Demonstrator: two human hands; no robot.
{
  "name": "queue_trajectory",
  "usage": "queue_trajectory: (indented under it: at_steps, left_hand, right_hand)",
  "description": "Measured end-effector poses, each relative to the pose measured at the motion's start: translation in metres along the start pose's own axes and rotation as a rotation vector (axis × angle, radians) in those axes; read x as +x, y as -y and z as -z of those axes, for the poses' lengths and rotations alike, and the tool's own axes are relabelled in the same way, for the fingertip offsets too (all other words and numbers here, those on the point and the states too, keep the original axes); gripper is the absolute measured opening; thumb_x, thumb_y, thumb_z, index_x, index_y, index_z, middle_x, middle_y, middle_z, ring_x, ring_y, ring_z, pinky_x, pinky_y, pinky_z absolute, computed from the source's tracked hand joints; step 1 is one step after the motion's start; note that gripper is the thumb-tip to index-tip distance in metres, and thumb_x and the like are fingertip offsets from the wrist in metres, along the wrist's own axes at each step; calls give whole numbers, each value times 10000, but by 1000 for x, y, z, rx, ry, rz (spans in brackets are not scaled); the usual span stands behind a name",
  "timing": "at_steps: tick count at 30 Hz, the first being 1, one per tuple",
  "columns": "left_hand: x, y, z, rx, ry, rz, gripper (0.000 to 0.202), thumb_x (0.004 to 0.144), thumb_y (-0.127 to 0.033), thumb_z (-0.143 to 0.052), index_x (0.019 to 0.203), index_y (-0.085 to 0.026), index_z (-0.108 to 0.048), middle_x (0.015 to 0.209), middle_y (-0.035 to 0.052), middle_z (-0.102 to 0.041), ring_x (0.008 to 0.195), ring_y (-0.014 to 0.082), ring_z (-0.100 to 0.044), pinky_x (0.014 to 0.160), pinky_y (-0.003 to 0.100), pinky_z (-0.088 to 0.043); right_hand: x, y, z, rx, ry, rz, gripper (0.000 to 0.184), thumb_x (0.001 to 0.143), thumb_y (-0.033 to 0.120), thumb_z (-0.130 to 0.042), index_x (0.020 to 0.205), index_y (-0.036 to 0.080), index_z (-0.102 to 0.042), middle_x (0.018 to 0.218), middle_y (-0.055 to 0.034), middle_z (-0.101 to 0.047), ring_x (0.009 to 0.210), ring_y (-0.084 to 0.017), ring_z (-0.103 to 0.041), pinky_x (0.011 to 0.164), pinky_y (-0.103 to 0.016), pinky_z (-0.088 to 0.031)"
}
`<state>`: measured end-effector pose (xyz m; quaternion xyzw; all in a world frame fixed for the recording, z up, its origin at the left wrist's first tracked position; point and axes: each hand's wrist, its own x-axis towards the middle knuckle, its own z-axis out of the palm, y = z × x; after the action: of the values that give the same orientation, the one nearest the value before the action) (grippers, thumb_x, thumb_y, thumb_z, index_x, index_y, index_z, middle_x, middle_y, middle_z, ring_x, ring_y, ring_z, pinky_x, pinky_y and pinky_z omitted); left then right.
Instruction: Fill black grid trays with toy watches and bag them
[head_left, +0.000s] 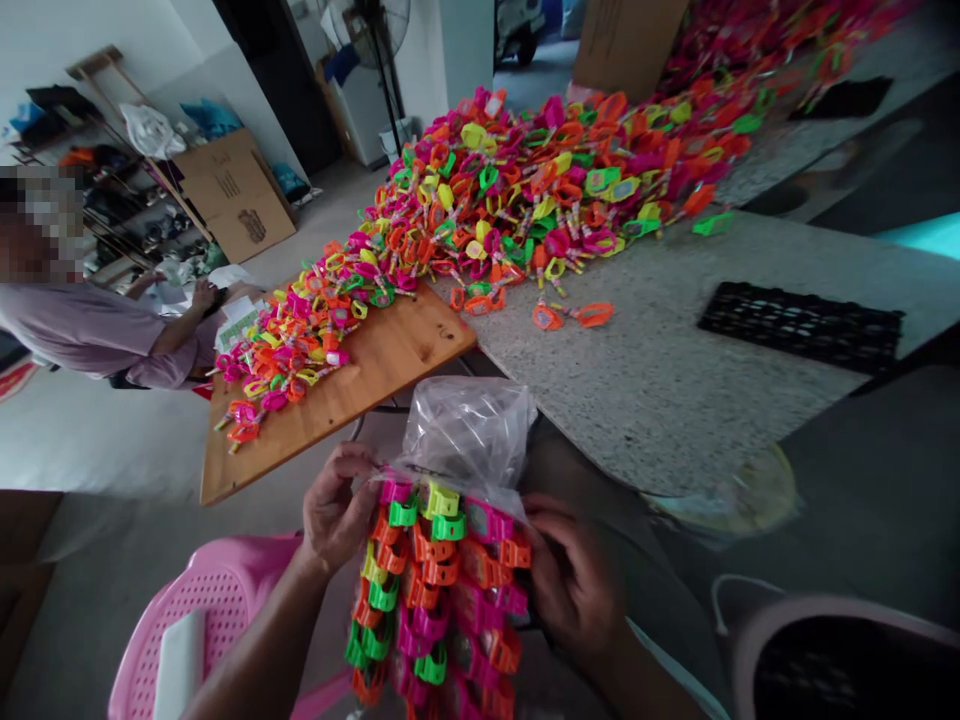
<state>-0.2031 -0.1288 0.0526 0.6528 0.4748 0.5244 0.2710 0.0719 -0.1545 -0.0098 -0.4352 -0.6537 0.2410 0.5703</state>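
The left hand [341,510] pinches one edge of the clear bag [472,425], the right hand [574,575] the other; toy watches [435,572] hang in rows between them, near the table [405,340]. Level, taut edges should prevent tangling.

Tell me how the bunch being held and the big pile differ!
The held bunch hangs in columns; the big pile lies jumbled. The held bunch is between left hand and right hand; the big pile rests on tables. The held bunch is much smaller than the big pile. Both mix pink, orange, green and yellow.
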Motion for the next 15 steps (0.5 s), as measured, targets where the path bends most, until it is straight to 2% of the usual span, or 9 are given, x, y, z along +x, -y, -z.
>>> queue_trajectory:
  at_steps: [3, 7, 11, 15]
  left_hand:
    - [1, -8, 5, 166, 48, -101, 63, 905, -167, -646, 954, -204, -658, 974, 77, -662, 959, 207, -645, 868, 353, -523]
    - [8, -17, 10, 402, 137, -196, 131, 866, -102, -650, 947, -203, -632, 941, 60, -671, 921, 191, -655, 840, 334, -530]
    - [13, -21, 9, 405, 200, -261, 180, 858, -64, -607, 964, -209, -595, 940, 50, -664, 902, 176, -656, 810, 316, -536]
    - [8, -23, 12, 364, 214, -348, 213, 862, -64, -582, 1005, -222, -589, 946, 59, -665, 914, 192, -659, 816, 347, -553]
  right_hand:
    - [-4, 0, 5, -59, 12, 121, 284, 901, 107, -601, 1142, 255, -615, 1099, -89, -703, 952, -218, -703, 782, -351, -603]
    - [-1, -1, 9, -88, 5, 146, 316, 899, 114, -625, 1175, 268, -625, 1093, -88, -721, 962, -223, -717, 804, -369, -622]
    - [5, 1, 12, -108, -29, 158, 328, 879, 85, -646, 1155, 262, -641, 1058, -84, -735, 923, -211, -732, 793, -353, -635]
    - [0, 4, 21, -151, 19, 235, 338, 873, 106, -652, 1166, 275, -635, 1039, -81, -750, 888, -208, -746, 742, -332, -645]
